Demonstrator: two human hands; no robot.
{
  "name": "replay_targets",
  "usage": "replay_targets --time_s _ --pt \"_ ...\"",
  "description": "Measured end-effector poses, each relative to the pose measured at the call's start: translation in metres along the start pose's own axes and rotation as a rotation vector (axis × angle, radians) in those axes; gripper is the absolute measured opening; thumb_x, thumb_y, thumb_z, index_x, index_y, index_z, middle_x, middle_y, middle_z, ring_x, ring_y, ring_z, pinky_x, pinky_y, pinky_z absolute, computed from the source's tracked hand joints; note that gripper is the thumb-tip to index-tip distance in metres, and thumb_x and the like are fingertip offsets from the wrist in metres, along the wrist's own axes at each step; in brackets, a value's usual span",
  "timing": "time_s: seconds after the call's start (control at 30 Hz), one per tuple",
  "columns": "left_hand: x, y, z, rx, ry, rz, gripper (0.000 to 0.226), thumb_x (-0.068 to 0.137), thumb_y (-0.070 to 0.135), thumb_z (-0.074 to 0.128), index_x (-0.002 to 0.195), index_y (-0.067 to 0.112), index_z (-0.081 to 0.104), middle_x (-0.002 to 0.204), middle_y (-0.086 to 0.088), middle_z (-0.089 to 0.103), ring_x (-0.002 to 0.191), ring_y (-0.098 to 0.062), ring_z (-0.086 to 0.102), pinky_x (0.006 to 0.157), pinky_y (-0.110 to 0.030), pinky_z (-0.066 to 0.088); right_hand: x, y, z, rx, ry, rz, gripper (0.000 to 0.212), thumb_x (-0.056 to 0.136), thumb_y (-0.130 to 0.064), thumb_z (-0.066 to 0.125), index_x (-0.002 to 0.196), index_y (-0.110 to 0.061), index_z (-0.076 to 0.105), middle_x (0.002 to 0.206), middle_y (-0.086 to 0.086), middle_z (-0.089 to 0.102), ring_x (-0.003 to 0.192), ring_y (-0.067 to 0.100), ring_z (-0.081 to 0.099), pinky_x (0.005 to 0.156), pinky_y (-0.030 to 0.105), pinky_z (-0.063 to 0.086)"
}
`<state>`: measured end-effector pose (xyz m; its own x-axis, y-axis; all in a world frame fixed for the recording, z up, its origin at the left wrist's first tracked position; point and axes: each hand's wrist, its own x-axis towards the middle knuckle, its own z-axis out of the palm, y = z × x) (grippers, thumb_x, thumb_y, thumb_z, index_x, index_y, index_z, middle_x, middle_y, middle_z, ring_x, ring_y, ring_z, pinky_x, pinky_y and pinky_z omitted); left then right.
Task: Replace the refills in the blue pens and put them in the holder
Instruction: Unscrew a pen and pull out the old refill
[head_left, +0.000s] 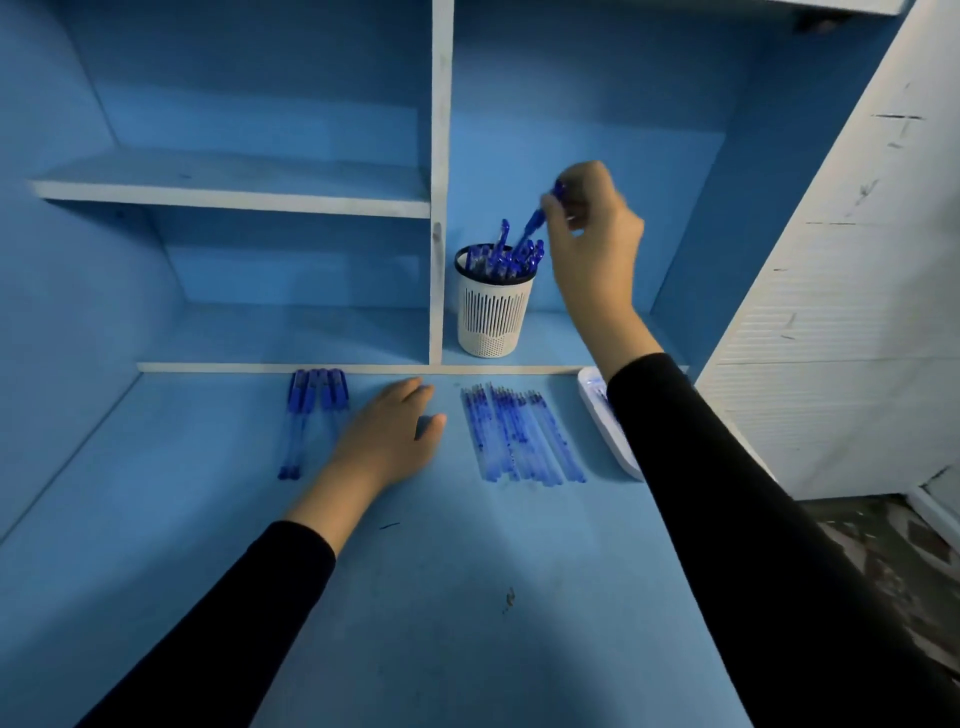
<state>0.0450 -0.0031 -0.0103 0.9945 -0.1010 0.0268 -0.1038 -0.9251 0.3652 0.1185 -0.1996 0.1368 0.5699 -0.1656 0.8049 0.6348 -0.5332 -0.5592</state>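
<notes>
1. The right hand (592, 234), at 1 o'clock from the frame's centre, pinches a blue pen (535, 221) in curled fingertips. The fingers hide the pen's upper end, and its lower end dips among the pens already in the holder.
2. The white holder (493, 312) stands at 12 o'clock in the right shelf compartment; its blurred pens cannot be counted.
3. The left hand (387, 441) lies palm down on the blue desk (441, 597), fingers loosely straight, holding nothing.
4. At its 9 o'clock lies a row of capped pens (311, 410); at its 3 o'clock, a row of refills (519, 436).
5. A white tray (597, 410), at the refills' 3 o'clock, is mostly hidden by the right sleeve (727, 493); its contents are unclear.
</notes>
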Motion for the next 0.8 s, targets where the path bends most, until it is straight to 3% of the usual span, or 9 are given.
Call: replay_targets --time_s 0.2,0.4,0.57,0.7,0.8 --pt "0.000 0.001 -0.002 0.043 -0.003 -0.006 0.058 0.103 0.042 0.035 0.154 0.017 0.028 0.163 0.002 0.019 0.150 -0.014 0.012 0.121 -0.033 0.017 -0.005 0.034 0.030 -0.228 -0.253 0.037 0.007 0.087 -0.001 0.059 0.089 0.000 0.065 0.082 0.014 0.067 0.072 0.027 0.061 0.070 0.040 0.052" --pt "-0.003 0.007 -0.010 0.073 0.010 -0.014 0.056 0.103 0.043 0.033 0.154 0.019 0.029 0.163 0.003 0.017 0.150 -0.013 0.013 0.116 -0.032 0.023 -0.017 0.038 0.026 -0.270 -0.263 -0.059 0.016 0.091 -0.004 0.057 0.096 0.002 0.071 0.089 0.018 0.067 0.075 0.030 0.061 0.069 0.042 0.053" --pt "-0.019 0.001 -0.018 0.025 0.124 0.033 0.051 0.103 0.044 0.035 0.148 0.019 0.042 0.161 0.004 0.025 0.149 -0.014 0.016 0.114 -0.035 0.028 -0.056 0.022 0.017 -0.211 -0.196 -0.103 0.015 0.091 -0.010 0.058 0.098 -0.003 0.070 0.091 0.012 0.069 0.078 0.026 0.062 0.069 0.031 0.050" --pt "-0.041 -0.023 -0.028 -0.026 0.224 0.016 0.049 0.100 0.046 0.042 0.143 0.025 0.050 0.157 0.009 0.034 0.145 -0.016 0.030 0.109 -0.039 0.038 -0.105 0.007 0.021 -0.099 -0.330 -0.026 0.012 0.089 -0.008 0.060 0.095 -0.006 0.070 0.089 0.007 0.068 0.075 0.019 0.062 0.069 0.025 0.047" --pt "-0.055 -0.044 -0.036 -0.047 0.288 -0.010 0.069 0.089 0.060 0.028 0.138 0.020 0.056 0.152 0.005 0.043 0.139 -0.019 0.040 0.106 -0.039 0.042 -0.141 -0.005 0.033 -0.030 -0.459 0.027 0.015 0.087 -0.008 0.063 0.100 -0.006 0.071 0.094 0.006 0.068 0.079 0.011 0.059 0.075 0.012 0.043"
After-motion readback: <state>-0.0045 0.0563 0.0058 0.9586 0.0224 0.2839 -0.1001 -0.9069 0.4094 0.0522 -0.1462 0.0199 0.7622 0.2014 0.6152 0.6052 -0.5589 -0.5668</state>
